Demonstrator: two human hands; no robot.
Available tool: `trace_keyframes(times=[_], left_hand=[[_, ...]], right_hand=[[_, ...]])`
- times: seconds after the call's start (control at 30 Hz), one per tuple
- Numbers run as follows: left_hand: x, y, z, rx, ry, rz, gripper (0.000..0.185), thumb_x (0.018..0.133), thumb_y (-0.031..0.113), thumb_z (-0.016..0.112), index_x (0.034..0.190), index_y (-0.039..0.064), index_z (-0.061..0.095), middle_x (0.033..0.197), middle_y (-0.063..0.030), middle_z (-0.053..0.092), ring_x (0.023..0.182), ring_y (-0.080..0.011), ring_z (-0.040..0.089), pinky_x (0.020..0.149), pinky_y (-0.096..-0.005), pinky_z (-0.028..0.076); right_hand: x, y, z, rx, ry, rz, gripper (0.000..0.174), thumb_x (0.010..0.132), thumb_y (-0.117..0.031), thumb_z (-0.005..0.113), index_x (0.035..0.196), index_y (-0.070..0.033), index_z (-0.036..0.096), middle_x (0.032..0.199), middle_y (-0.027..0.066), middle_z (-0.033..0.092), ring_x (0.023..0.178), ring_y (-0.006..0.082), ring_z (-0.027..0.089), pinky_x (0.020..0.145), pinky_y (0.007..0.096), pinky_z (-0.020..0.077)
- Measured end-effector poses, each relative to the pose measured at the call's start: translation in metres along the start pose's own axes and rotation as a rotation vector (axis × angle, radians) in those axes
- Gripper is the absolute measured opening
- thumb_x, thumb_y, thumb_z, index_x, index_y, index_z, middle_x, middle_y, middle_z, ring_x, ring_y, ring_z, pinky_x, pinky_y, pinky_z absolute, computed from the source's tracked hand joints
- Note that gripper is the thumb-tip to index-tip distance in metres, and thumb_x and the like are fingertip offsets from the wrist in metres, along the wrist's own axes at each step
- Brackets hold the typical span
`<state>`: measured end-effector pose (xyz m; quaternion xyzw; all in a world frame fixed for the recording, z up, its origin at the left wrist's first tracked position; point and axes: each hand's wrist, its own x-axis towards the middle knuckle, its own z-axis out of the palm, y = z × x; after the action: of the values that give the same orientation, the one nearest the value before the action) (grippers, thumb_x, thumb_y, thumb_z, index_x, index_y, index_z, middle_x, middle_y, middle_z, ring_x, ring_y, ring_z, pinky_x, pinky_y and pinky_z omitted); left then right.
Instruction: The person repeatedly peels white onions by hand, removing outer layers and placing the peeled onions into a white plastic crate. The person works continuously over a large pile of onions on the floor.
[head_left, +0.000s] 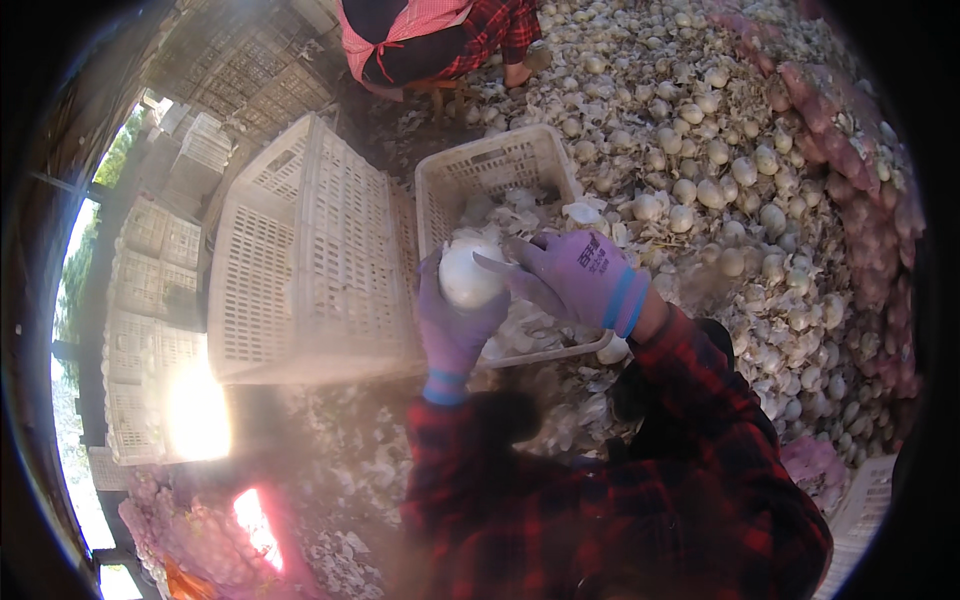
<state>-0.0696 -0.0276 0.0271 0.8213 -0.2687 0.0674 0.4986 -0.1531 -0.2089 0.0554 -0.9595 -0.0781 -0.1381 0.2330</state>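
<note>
My left hand (459, 322), in a purple work glove with a blue cuff, holds a peeled white onion (471, 279) from below and the side. A similar glove covers my right hand (566, 271), which grips a small knife; the knife blade (491, 262) lies against the upper right of the onion. Both hands are over a white plastic crate (491, 148) that has loose pale onion skins (517, 214) in it. The knife's handle is hidden by my right fingers.
Large white slatted crates (345, 255) stand at the left. A heap of onions (709, 193) fills the right, bordered by pink mesh sacks (870, 262). Another person (442, 37) sits on a low stool beyond the crate. Onion skins litter the floor; a filled mesh sack (202, 525) lies lower left.
</note>
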Motion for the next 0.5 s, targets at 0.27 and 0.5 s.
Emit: trace_keyframes(times=[0.27,0.5], left_hand=[[-0.008,0.005,0.003,0.159,-0.054,0.224,0.081,0.057,0.02,0.085,0.127,-0.003,0.051,0.121,-0.0189,0.053,0.11,-0.0347,0.054,0.095,-0.0425,0.046],[-0.007,0.002,0.003,0.172,-0.043,0.261,0.081,0.058,0.022,0.086,0.128,-0.002,0.051,0.121,-0.0192,0.053,0.112,-0.0345,0.052,0.096,-0.0428,0.045]], right_hand=[[0.0,0.009,0.003,0.027,-0.047,0.087,0.037,0.101,-0.039,0.041,0.099,-0.007,0.06,0.076,0.0168,0.065,0.073,0.039,0.064,0.066,0.049,0.0498],[0.007,0.023,-0.005,0.409,0.051,0.169,0.043,0.101,-0.039,0.039,0.116,-0.004,0.06,0.084,0.0218,0.066,0.08,0.0429,0.064,0.072,0.0497,0.0494]])
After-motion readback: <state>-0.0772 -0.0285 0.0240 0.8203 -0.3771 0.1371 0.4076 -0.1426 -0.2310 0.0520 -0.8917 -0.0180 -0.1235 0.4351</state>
